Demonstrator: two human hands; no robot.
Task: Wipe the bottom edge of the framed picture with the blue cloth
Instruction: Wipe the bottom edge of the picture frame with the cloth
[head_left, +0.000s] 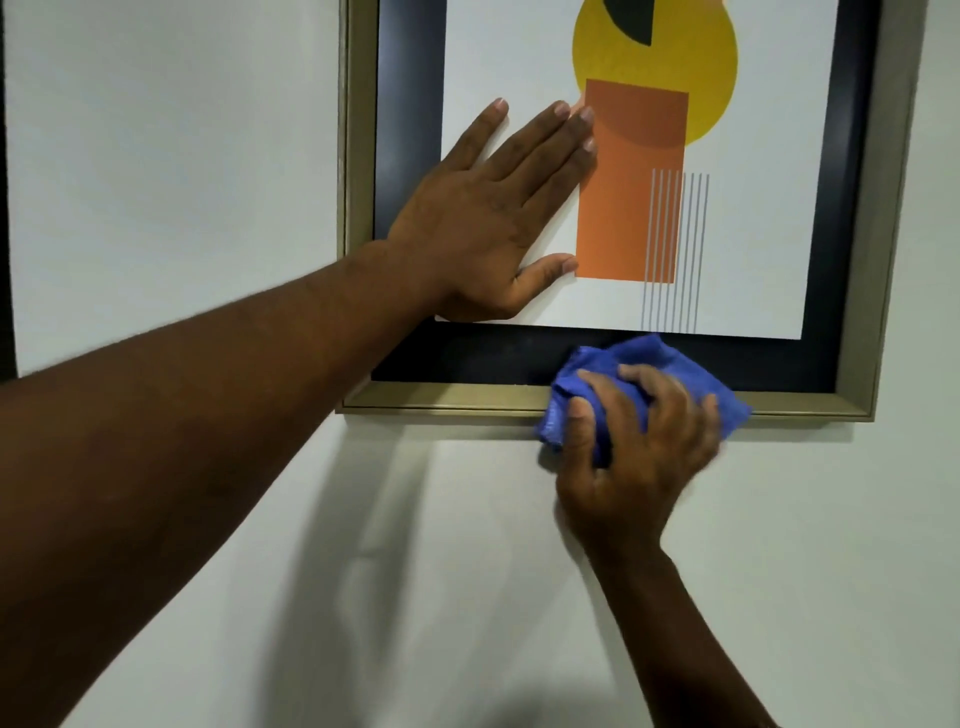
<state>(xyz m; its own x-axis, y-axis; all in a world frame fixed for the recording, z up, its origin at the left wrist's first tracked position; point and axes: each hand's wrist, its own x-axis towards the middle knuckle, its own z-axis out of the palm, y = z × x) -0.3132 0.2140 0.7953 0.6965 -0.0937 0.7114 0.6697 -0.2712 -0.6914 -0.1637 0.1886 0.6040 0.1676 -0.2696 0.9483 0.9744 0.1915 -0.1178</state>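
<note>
White wall (171, 171) carried the framed picture (613, 208), hung vertical. Wipe step looked mid-stroke: blue cloth (639, 364) sat bunched on the bottom edge (441, 397), roughly mid-span, draped over the gold lip and touching the wall below. Right hand (644, 441) clenched around the cloth, arm reaching up from below. Left hand (493, 218) lay flat and released on the print, fingers spread, bracing the frame. Next move probably needed a sideways drag along the lip, keeping pressure so the frame didn't swing.
</note>
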